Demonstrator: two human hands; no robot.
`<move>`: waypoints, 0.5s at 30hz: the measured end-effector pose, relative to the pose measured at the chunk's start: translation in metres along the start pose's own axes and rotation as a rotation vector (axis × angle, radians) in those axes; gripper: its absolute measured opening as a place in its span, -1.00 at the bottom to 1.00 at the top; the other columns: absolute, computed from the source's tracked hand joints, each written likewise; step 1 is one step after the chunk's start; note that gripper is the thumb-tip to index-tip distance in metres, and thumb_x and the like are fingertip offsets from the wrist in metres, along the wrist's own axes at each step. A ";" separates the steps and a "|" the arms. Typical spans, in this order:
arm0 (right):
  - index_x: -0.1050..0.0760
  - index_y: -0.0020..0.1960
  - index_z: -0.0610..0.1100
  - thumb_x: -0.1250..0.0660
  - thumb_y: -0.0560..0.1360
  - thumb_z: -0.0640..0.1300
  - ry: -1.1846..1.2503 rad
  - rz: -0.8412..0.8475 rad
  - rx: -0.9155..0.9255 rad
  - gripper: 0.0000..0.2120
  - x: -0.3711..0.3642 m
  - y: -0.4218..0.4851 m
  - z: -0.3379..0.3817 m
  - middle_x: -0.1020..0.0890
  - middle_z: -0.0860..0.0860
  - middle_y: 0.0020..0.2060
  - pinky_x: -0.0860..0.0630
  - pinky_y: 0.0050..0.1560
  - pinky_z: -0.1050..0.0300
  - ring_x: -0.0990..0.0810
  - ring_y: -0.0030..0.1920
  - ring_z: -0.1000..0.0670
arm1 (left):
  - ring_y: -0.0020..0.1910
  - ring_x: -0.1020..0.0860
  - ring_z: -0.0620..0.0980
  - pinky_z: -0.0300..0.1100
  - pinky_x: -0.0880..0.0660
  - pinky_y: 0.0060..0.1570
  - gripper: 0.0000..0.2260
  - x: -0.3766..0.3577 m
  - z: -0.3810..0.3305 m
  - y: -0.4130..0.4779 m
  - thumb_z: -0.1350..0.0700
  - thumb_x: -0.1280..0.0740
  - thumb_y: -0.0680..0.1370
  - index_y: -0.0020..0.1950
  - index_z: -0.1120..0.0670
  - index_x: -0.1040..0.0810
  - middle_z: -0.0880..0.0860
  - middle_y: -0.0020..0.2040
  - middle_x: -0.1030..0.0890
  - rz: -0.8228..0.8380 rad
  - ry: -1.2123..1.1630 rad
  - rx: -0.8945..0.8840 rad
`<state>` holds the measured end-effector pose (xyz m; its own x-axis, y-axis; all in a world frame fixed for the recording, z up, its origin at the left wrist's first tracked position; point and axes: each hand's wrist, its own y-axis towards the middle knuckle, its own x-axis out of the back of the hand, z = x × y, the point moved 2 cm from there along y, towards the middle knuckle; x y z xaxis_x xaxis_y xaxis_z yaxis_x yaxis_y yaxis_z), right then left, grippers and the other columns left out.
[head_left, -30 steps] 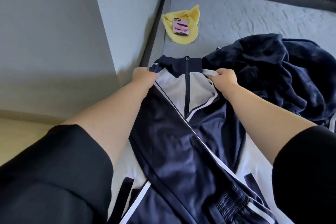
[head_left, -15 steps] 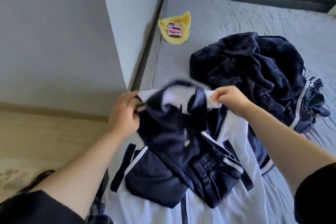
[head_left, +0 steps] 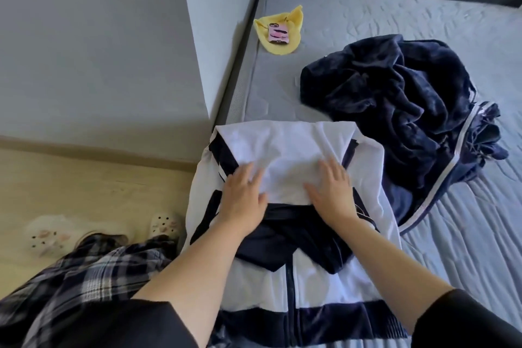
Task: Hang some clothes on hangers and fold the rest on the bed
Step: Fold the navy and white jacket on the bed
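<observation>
A white-and-navy zip jacket (head_left: 285, 155) lies folded over on itself at the near left edge of the bed (head_left: 395, 8). Its white panel is flat on top, with navy bands below. A crumpled dark navy garment (head_left: 395, 99) with a white stripe lies heaped against the jacket's right side, nearer the bed's middle.

Jacket (head_left: 288, 150) on bed (head_left: 423, 22) near edge, left grip (head_left: 244, 198) and right grip (head_left: 330, 189) flat on it side by side; from jacket: garment heap (head_left: 395, 99) just beside at 2 o'clock, phone (head_left: 278, 34) on cloth (head_left: 293, 22) well apart at 12 o'clock, slippers (head_left: 163, 224) on floor (head_left: 84, 178) at 8 o'clock.
</observation>
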<state>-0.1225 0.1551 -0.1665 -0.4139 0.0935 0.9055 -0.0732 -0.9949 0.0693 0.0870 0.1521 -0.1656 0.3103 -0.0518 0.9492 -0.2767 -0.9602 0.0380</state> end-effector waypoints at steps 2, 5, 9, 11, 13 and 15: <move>-0.35 0.33 -0.16 -0.32 0.51 -0.06 0.324 -0.264 -0.218 -0.57 0.009 -0.006 0.001 -0.45 -0.03 0.20 -0.41 0.15 0.11 -0.43 0.18 -0.04 | 0.27 -0.38 0.12 -0.03 -0.41 0.13 -0.62 0.016 0.003 0.004 0.08 -0.27 0.55 0.36 0.11 -0.38 0.12 0.33 -0.35 -0.250 -0.137 0.222; -0.42 0.05 -0.13 -0.31 0.50 0.04 0.579 -0.223 -0.561 -0.73 0.015 -0.010 0.000 -0.53 0.05 -0.29 -0.37 -0.40 0.27 -0.50 -0.36 0.06 | 0.02 -0.52 0.12 -0.06 -0.47 -0.14 -0.71 0.029 0.019 0.014 0.05 -0.31 0.54 0.20 0.15 -0.43 0.12 0.14 -0.48 -0.194 -0.476 0.639; -0.46 -0.27 -0.20 -0.33 0.48 0.10 0.543 0.121 -0.626 -0.63 0.013 -0.010 0.007 -0.58 -0.07 -0.51 -0.51 -0.47 0.13 -0.58 -0.53 -0.07 | -0.41 -0.62 0.08 -0.10 -0.60 -0.24 -0.73 0.031 0.023 0.013 0.00 -0.31 0.50 -0.05 0.22 -0.50 0.09 -0.28 -0.59 0.163 -0.715 0.756; -0.48 -0.25 -0.19 -0.38 0.45 0.05 0.550 0.196 -0.611 -0.69 0.007 -0.011 0.013 -0.60 -0.07 -0.47 -0.55 -0.47 0.12 -0.64 -0.47 -0.10 | -0.46 -0.63 0.06 -0.16 -0.61 -0.30 -0.76 0.030 0.023 0.010 -0.02 -0.36 0.48 -0.11 0.15 -0.44 0.04 -0.30 -0.57 0.201 -0.681 0.759; -0.49 -0.24 -0.18 -0.39 0.45 -0.02 0.579 0.215 -0.606 -0.76 0.003 -0.011 0.016 -0.62 -0.09 -0.42 -0.55 -0.47 0.13 -0.65 -0.44 -0.09 | -0.50 -0.62 0.05 -0.21 -0.56 -0.44 -0.68 0.028 0.024 0.007 0.03 -0.41 0.45 -0.03 0.14 -0.33 0.03 -0.27 -0.58 0.165 -0.770 0.820; -0.50 -0.21 -0.19 -0.38 0.47 -0.11 0.686 0.190 -0.638 -0.84 0.002 -0.010 0.017 -0.62 -0.10 -0.37 -0.55 -0.47 0.15 -0.63 -0.47 -0.03 | -0.47 -0.62 0.06 -0.22 -0.51 -0.52 -0.55 0.027 0.024 0.006 0.09 -0.43 0.45 0.09 0.07 -0.17 0.08 -0.19 -0.59 0.128 -0.931 0.881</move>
<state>-0.1070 0.1651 -0.1579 -0.8969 0.1356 0.4210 -0.3467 -0.8065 -0.4789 0.1158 0.1384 -0.1473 0.9394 0.0146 0.3426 0.2285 -0.7718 -0.5935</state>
